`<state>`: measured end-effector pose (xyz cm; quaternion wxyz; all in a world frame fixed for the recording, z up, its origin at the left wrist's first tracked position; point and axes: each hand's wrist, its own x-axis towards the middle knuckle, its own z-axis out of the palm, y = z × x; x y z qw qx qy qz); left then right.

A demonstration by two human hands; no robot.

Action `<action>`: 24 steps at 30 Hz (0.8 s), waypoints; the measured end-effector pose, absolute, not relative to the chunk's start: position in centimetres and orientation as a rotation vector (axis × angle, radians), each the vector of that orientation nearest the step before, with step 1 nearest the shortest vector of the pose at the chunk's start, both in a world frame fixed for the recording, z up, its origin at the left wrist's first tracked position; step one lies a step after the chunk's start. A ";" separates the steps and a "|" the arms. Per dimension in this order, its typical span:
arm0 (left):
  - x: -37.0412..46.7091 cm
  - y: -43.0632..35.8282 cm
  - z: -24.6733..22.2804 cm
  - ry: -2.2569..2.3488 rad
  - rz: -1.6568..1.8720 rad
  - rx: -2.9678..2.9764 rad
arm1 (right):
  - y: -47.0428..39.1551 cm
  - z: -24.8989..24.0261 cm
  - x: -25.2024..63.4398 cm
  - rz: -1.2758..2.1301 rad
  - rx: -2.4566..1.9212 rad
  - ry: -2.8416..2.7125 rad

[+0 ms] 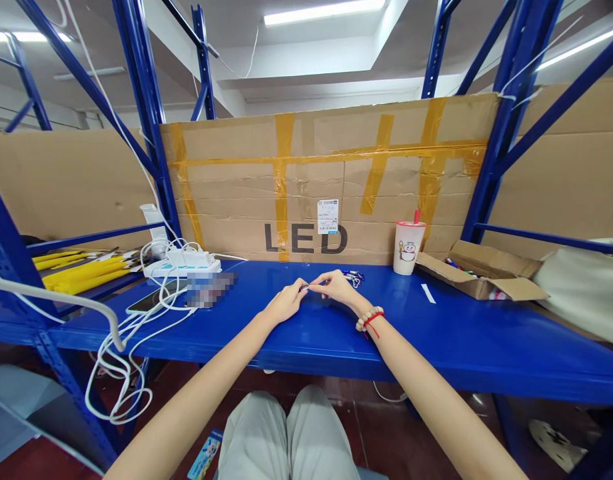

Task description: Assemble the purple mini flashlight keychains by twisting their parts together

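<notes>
Over the middle of the blue shelf top (436,340), my left hand (285,303) is closed, its thumb and fingertips pinched round a small dark, shiny piece (304,287) too small to name. My right hand (335,287) meets it from the other side, thumb and forefinger pinched at the piece's right end. A beaded bracelet with a red cord (370,319) circles my right wrist. Just behind my right hand lies a small pile of blue and silver metal clips (354,277), partly hidden by that hand.
To the left are a white power strip (181,263), tangled white cables (117,373) and a phone (156,298). Rightward stand a lidded cup with a red straw (410,248), a paper strip (428,293) and an open cardboard box (486,270). A large cardboard panel (226,193) closes the back.
</notes>
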<state>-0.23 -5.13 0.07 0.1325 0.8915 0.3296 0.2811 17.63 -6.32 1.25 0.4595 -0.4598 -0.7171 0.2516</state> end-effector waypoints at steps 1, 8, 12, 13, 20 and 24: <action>-0.2 -5.2 0.1 0.970 0.816 2.587 | -6.4 1.3 17.6 0.619 -1.146 -1.770; -0.2 -5.9 0.5 1.003 0.858 2.603 | -5.9 0.9 17.6 0.681 -1.228 -1.781; -0.3 -5.9 0.5 0.955 0.900 2.599 | -5.3 0.5 17.6 0.730 -1.236 -1.754; -0.2 -5.9 0.5 0.952 0.902 2.596 | -5.3 0.5 17.5 0.739 -1.233 -1.745; 0.2 -5.6 0.4 1.172 0.947 2.587 | -5.3 0.8 17.0 0.750 -1.158 -1.720; 0.3 -5.6 0.5 1.304 0.948 2.568 | -5.3 0.9 17.0 0.717 -1.110 -1.726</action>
